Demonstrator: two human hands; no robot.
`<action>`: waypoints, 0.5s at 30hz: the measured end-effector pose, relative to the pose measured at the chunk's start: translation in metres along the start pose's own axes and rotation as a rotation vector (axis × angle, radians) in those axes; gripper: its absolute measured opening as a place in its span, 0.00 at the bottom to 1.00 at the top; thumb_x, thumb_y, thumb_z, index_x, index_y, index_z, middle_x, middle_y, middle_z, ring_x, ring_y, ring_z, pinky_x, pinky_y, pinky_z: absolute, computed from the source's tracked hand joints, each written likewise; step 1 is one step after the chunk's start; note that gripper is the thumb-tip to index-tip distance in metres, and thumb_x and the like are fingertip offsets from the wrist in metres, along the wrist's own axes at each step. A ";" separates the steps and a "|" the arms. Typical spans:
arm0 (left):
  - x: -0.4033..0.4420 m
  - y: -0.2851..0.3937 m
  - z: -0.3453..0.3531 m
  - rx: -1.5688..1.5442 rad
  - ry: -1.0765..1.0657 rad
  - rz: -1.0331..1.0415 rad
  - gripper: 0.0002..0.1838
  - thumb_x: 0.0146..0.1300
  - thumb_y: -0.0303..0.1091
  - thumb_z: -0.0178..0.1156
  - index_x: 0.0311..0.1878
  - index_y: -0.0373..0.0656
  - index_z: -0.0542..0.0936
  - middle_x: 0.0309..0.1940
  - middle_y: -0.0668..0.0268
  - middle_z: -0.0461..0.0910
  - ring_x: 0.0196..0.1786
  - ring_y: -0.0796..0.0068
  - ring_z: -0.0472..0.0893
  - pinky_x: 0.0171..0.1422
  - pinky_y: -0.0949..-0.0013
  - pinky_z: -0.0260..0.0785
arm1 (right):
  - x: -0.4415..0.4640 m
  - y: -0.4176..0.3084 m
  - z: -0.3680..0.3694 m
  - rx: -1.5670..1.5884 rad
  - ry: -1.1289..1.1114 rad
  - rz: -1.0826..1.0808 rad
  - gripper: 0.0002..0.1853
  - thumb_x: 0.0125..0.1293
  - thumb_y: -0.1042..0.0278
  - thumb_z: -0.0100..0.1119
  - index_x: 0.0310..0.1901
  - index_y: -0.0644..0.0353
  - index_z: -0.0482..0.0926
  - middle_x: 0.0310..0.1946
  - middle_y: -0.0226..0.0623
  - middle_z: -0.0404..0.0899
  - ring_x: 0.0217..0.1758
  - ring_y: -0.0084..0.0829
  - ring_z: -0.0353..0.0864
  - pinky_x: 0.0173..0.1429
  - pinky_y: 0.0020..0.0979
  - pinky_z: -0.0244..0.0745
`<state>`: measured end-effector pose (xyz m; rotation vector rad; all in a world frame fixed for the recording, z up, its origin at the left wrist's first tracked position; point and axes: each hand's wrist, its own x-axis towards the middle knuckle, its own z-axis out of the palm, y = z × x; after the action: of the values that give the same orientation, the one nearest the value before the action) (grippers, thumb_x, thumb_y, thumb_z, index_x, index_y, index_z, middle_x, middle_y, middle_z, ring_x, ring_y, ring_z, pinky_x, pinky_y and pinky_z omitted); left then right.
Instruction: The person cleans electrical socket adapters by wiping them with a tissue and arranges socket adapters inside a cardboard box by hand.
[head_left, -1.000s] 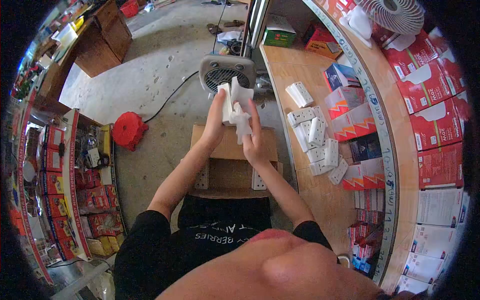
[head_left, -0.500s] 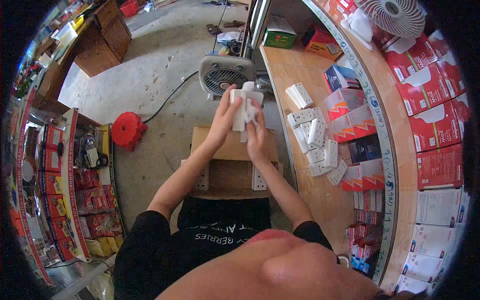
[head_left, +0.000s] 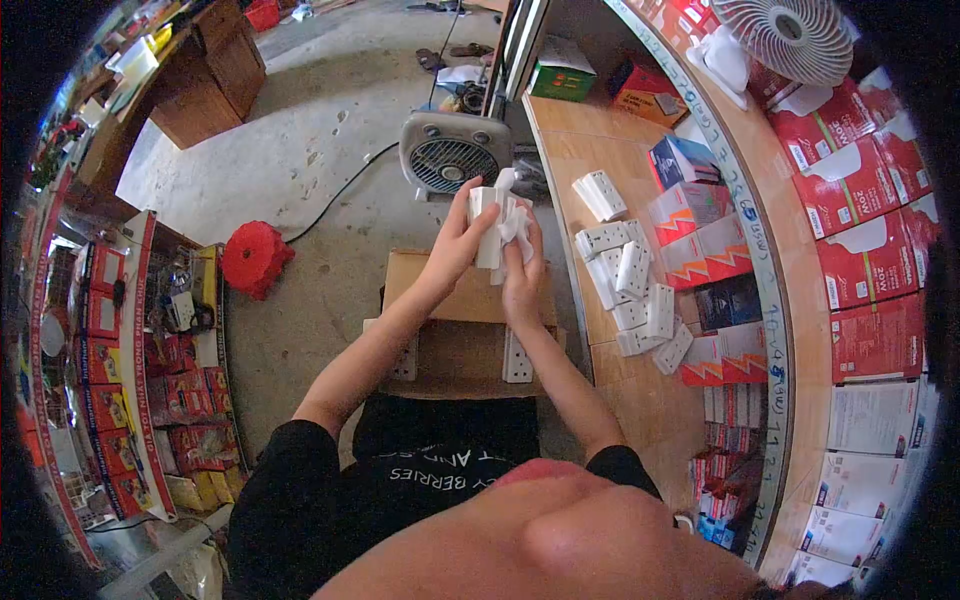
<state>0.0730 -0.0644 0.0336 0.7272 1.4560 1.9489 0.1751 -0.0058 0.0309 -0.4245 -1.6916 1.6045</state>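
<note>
My left hand (head_left: 455, 243) is wrapped round a white power strip (head_left: 486, 228), its thumb lying across the near face. Against the strip's right side, my right hand (head_left: 524, 272) presses a crumpled white cloth (head_left: 515, 228) with bent fingers. Both hands are raised above an open cardboard box (head_left: 470, 347) in front of my lap. White socket strips stand inside the box at its left and right ends. Several more white socket strips (head_left: 630, 268) lie in a loose pile on the wooden counter to the right.
A grey box fan (head_left: 455, 152) stands on the floor beyond my hands. To the left is a red plastic stool (head_left: 257, 260), near a black cable. Boxed goods line the wooden counter (head_left: 570, 135) at right, and a stocked shelf (head_left: 145, 370) stands at left.
The strip and cloth have moved slightly to the right with both hands. The strip has turned more upright, and the cloth is now bunched along its right side.
</note>
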 end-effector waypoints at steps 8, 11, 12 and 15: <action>0.006 0.005 -0.009 -0.053 0.187 -0.012 0.27 0.67 0.43 0.54 0.65 0.42 0.62 0.49 0.64 0.72 0.48 0.77 0.72 0.52 0.73 0.65 | -0.002 0.017 0.002 -0.021 -0.039 -0.055 0.24 0.64 0.77 0.42 0.63 0.59 0.64 0.61 0.39 0.67 0.65 0.33 0.64 0.69 0.32 0.55; 0.009 0.002 -0.013 -0.126 0.216 -0.006 0.26 0.67 0.43 0.54 0.64 0.42 0.63 0.48 0.65 0.72 0.47 0.77 0.72 0.51 0.73 0.66 | -0.003 0.010 0.004 -0.065 -0.060 -0.059 0.22 0.66 0.76 0.42 0.63 0.59 0.65 0.59 0.39 0.69 0.63 0.33 0.67 0.68 0.32 0.57; 0.008 0.005 -0.011 -0.122 0.243 0.002 0.25 0.67 0.43 0.54 0.63 0.42 0.64 0.48 0.65 0.72 0.47 0.77 0.72 0.51 0.73 0.66 | -0.003 0.006 0.004 -0.101 -0.076 -0.074 0.22 0.66 0.75 0.42 0.62 0.58 0.65 0.58 0.39 0.70 0.62 0.33 0.68 0.67 0.31 0.58; 0.010 0.002 -0.012 -0.099 0.271 0.019 0.25 0.67 0.43 0.54 0.62 0.42 0.64 0.48 0.65 0.73 0.47 0.77 0.72 0.51 0.73 0.67 | -0.002 0.017 0.002 -0.073 -0.075 -0.072 0.21 0.67 0.75 0.43 0.62 0.57 0.65 0.57 0.39 0.71 0.62 0.32 0.68 0.66 0.31 0.59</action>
<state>0.0571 -0.0650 0.0335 0.4474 1.4973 2.1838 0.1705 -0.0058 0.0140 -0.3390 -1.8056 1.5276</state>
